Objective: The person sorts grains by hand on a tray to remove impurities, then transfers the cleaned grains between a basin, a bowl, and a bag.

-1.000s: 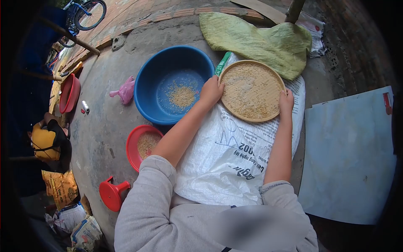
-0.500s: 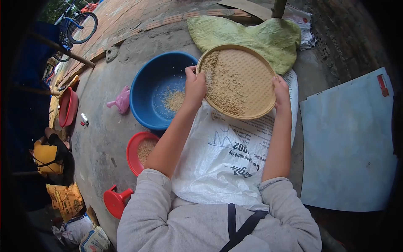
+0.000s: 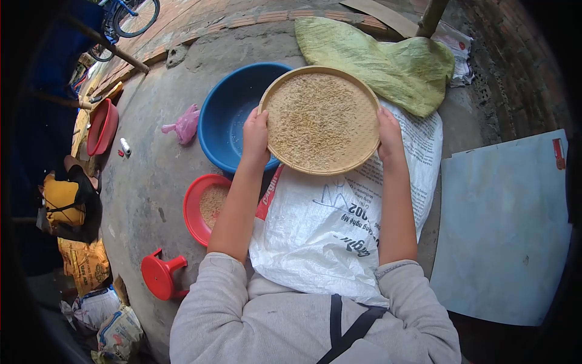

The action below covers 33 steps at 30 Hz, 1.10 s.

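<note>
round woven tray [image 3: 320,119] | grain-covered | level | above blue basin [image 3: 227,109]

white sack [image 3: 321,242], upside-down "002", other print illegible

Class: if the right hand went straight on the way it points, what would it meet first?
Probably the green sack, though it seems to lie lower than the right hand on the tray.
</note>
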Each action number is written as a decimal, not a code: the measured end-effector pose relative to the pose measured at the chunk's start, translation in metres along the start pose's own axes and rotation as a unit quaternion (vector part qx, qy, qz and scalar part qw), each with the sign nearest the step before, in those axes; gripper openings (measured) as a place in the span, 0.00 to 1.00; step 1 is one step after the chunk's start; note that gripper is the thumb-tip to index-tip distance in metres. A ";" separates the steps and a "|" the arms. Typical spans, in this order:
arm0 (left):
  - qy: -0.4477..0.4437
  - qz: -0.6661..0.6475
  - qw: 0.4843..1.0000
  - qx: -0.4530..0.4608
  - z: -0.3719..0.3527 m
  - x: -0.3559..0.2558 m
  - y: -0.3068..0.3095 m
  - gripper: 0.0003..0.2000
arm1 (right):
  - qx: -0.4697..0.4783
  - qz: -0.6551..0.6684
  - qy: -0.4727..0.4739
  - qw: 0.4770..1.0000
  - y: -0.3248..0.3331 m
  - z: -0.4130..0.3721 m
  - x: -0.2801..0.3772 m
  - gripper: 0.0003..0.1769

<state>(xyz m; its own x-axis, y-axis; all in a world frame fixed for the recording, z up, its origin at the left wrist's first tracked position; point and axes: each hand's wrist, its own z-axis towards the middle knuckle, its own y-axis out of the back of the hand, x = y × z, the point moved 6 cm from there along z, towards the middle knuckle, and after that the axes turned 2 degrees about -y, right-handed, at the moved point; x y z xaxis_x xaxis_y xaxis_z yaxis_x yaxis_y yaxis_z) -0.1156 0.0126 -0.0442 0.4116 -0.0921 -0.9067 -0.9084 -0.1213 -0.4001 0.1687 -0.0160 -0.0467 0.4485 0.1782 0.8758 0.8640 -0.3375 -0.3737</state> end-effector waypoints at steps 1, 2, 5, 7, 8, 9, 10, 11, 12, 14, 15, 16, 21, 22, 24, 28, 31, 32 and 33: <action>0.005 0.000 1.000 -0.007 0.000 0.001 -0.005 0.15 | -0.021 0.023 -0.007 0.999 0.004 -0.001 0.002 0.21; 0.003 -0.007 1.000 -0.013 0.004 0.001 0.001 0.15 | -0.016 0.015 -0.008 1.000 0.004 -0.001 0.001 0.21; -0.126 -0.025 0.990 -0.061 0.025 -0.023 0.046 0.14 | 0.032 -0.022 -0.052 0.998 -0.013 -0.008 -0.002 0.22; -0.230 0.041 0.961 -0.146 0.033 -0.048 0.089 0.13 | 0.076 -0.156 -0.004 0.985 -0.033 -0.012 -0.005 0.25; -0.295 0.101 0.929 -0.198 0.039 -0.059 0.114 0.15 | 0.113 -0.213 0.020 0.970 -0.041 -0.010 -0.014 0.27; -0.293 0.108 0.929 -0.198 0.042 -0.064 0.118 0.15 | 0.114 -0.208 0.015 0.971 -0.042 -0.006 -0.030 0.27; -0.357 0.261 0.863 -0.245 0.034 -0.084 0.116 0.16 | 0.169 -0.283 0.074 0.941 -0.053 -0.006 -0.041 0.26; -0.409 0.406 0.767 -0.282 0.025 -0.102 0.111 0.17 | 0.223 -0.353 0.132 0.899 -0.062 -0.008 -0.052 0.26; -0.373 0.439 0.775 -0.258 0.020 -0.112 0.100 0.18 | 0.258 -0.393 0.100 0.877 -0.066 -0.016 -0.062 0.27; -0.378 0.466 0.746 -0.289 0.017 -0.127 0.102 0.18 | 0.263 -0.539 0.111 0.792 -0.070 -0.024 -0.078 0.28; -0.383 0.489 0.717 -0.317 0.014 -0.133 0.101 0.18 | 0.259 -0.671 0.121 0.684 -0.068 -0.024 -0.089 0.29; -0.382 0.473 0.709 -0.357 0.007 -0.140 0.101 0.18 | 0.259 -0.675 0.130 0.679 -0.069 -0.023 -0.092 0.31; -0.422 0.560 0.643 -0.308 0.002 -0.155 0.094 0.17 | 0.263 -0.674 0.107 0.682 -0.066 -0.020 -0.096 0.30; -0.414 0.585 0.633 -0.292 0.001 -0.157 0.093 0.17 | 0.261 -0.672 0.108 0.684 -0.066 -0.019 -0.097 0.31; -0.449 0.540 0.634 -0.324 -0.009 -0.162 0.092 0.17 | 0.259 -0.678 0.112 0.678 -0.066 -0.017 -0.101 0.31; -0.439 0.622 0.594 -0.261 -0.012 -0.159 0.084 0.22 | 0.253 -0.679 0.123 0.678 -0.063 -0.016 -0.102 0.31; -0.477 0.610 0.574 -0.266 -0.023 -0.167 0.078 0.24 | 0.251 -0.674 0.125 0.683 -0.063 -0.018 -0.099 0.30; -0.545 0.563 0.540 -0.307 -0.034 -0.173 0.073 0.24 | 0.251 -0.673 0.126 0.684 -0.064 -0.018 -0.098 0.30; -0.546 0.564 0.539 -0.306 -0.037 -0.176 0.067 0.24 | 0.254 -0.670 0.124 0.687 -0.064 -0.018 -0.097 0.31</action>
<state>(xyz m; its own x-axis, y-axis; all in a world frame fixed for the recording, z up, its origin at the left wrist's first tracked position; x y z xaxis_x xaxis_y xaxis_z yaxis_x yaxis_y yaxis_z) -0.2459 -0.0160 0.0933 -0.9689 0.1467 -0.1993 -0.2035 -0.9307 0.3040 0.0659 -0.0281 -0.1020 -0.8253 -0.1692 0.5387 0.4594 0.3534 0.8149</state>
